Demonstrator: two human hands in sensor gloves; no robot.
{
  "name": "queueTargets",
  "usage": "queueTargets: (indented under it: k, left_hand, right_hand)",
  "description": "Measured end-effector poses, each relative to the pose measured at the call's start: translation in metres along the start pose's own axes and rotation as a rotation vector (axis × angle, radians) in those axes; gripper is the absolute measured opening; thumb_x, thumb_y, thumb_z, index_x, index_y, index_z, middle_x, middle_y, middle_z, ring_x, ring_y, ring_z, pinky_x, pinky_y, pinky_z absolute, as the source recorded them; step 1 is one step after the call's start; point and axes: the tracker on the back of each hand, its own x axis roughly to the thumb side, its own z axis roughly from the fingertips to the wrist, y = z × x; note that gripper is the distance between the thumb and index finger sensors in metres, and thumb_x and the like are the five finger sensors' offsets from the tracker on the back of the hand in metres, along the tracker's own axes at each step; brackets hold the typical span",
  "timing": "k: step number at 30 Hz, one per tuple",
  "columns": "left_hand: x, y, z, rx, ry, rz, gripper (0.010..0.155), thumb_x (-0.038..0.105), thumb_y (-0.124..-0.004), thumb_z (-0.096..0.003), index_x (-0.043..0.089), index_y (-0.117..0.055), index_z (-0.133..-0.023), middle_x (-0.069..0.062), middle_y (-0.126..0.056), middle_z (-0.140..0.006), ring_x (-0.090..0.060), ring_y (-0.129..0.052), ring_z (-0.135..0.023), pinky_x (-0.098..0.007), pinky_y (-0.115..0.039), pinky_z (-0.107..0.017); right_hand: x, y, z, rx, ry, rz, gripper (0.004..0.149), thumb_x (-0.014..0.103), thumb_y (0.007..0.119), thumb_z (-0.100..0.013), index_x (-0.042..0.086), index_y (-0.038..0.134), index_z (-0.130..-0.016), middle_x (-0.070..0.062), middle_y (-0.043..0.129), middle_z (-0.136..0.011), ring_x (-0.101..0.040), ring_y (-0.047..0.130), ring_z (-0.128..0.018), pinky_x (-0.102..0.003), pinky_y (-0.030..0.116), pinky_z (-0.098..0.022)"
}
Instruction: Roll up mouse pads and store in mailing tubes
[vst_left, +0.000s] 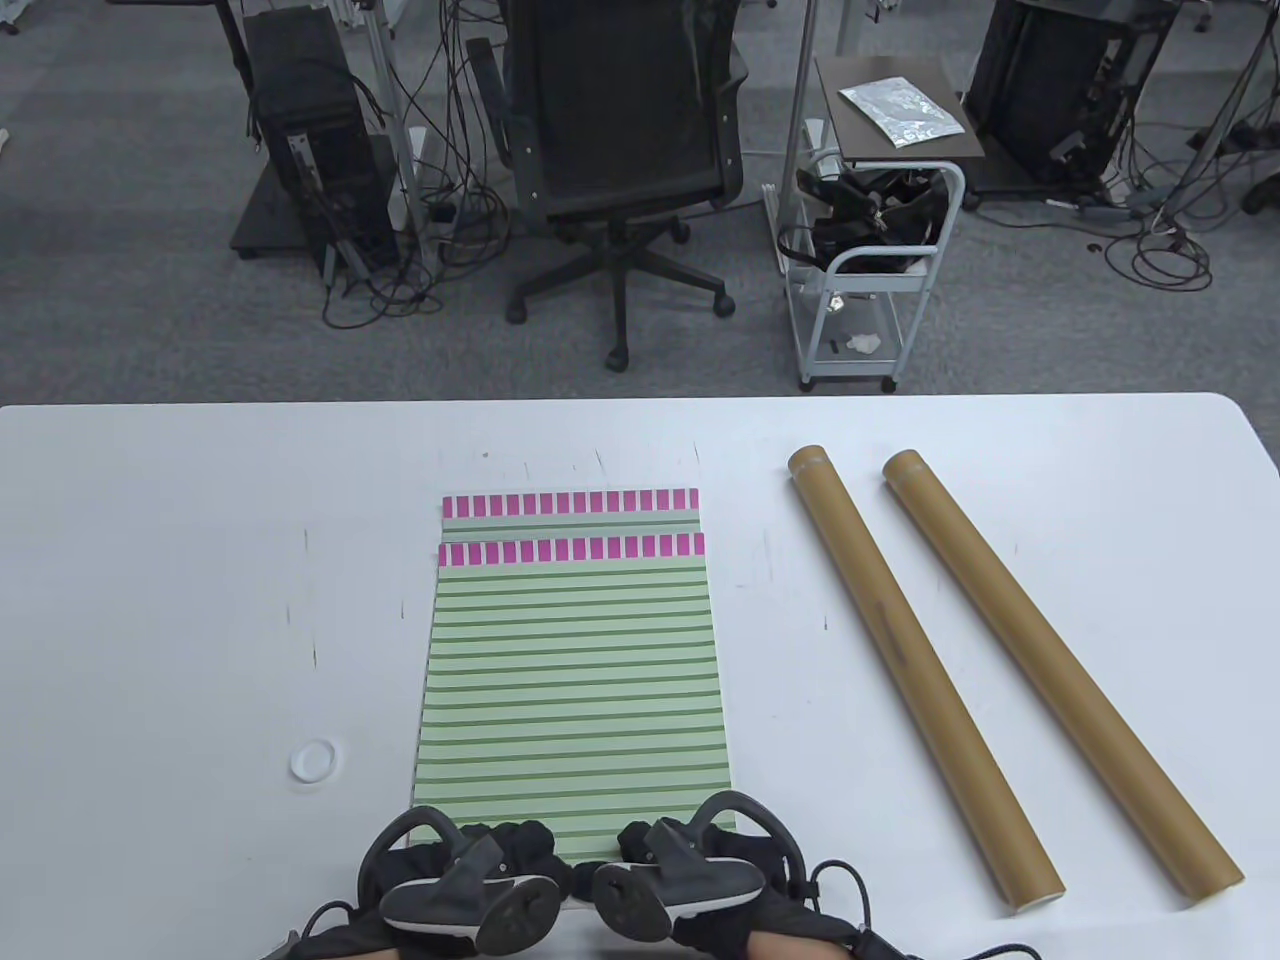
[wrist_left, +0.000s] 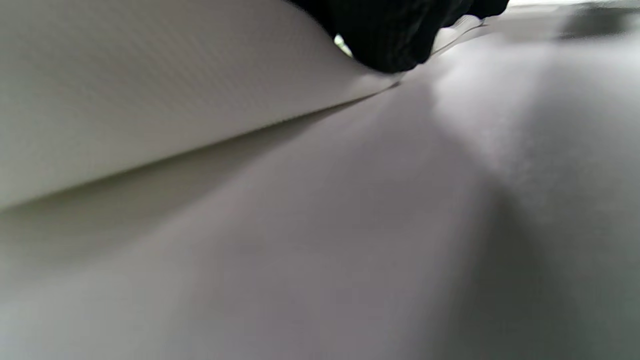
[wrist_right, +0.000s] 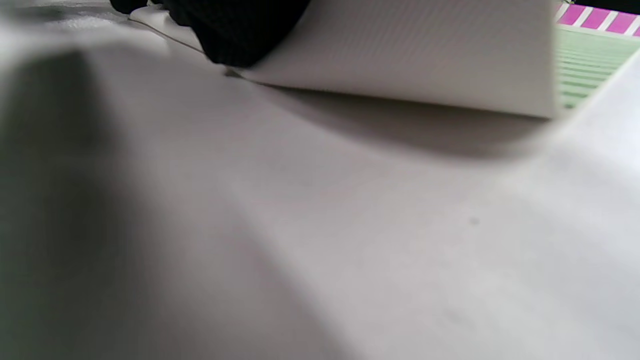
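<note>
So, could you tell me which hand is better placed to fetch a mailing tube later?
Probably the right hand: both tubes lie on its side of the mouse pad, while the left hand is farther away.

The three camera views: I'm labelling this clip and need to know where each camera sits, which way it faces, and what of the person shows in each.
Table view: high, looking down and outward over the table; shows the top mouse pad, two mailing tubes, left hand, right hand.
Left wrist view: low, just above the table, facing the pad's lifted near edge; black gloved fingers at top.
Right wrist view: low, same lifted edge, fingers at top.
Shared: both wrist views show the pad's pale underside.
</note>
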Motion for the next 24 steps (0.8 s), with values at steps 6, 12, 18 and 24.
queueTargets:
  k: [6,12,18,24]
  left_hand:
    - [0.010,0.008,0.002,0.052,0.041,-0.122,0.039,0.038,-0.086,-0.0374,0.040,-0.079,-0.076,0.014,-0.091,-0.070,-0.009,-0.099,-0.044,-0.011,-0.081,-0.019]
    - [0.015,0.012,0.004,0.048,0.057,-0.153,0.046,0.051,-0.085,-0.0324,0.037,-0.083,-0.076,0.011,-0.098,-0.069,-0.014,-0.107,-0.053,-0.016,-0.093,-0.030]
    - [0.015,0.011,0.003,0.058,0.061,-0.149,0.045,0.048,-0.087,-0.0323,0.035,-0.084,-0.075,0.007,-0.100,-0.065,-0.016,-0.109,-0.046,-0.011,-0.095,-0.024]
    - [0.007,0.007,-0.001,0.069,0.095,-0.103,0.045,0.051,-0.086,-0.0300,0.038,-0.082,-0.073,0.010,-0.098,-0.062,-0.014,-0.106,-0.045,-0.013,-0.092,-0.026]
  right_hand:
    - [-0.001,0.000,0.000,-0.004,0.009,-0.014,0.060,0.023,0.072,-0.048,0.044,0.049,-0.100,0.000,0.067,-0.086,-0.019,0.082,-0.057,-0.026,0.079,-0.035]
    - [-0.004,0.001,0.004,-0.065,0.030,0.036,0.057,0.028,0.072,-0.047,0.041,0.047,-0.097,-0.007,0.051,-0.094,-0.022,0.078,-0.060,-0.030,0.078,-0.041]
    - [0.004,-0.003,0.005,-0.164,-0.016,0.150,0.041,0.029,0.078,-0.044,0.028,0.071,-0.084,0.004,0.082,-0.068,-0.014,0.087,-0.036,-0.024,0.080,-0.022]
    - [0.007,-0.006,0.005,-0.134,-0.034,0.138,0.041,0.033,0.079,-0.043,0.022,0.074,-0.083,0.001,0.089,-0.065,-0.015,0.093,-0.034,-0.023,0.084,-0.023]
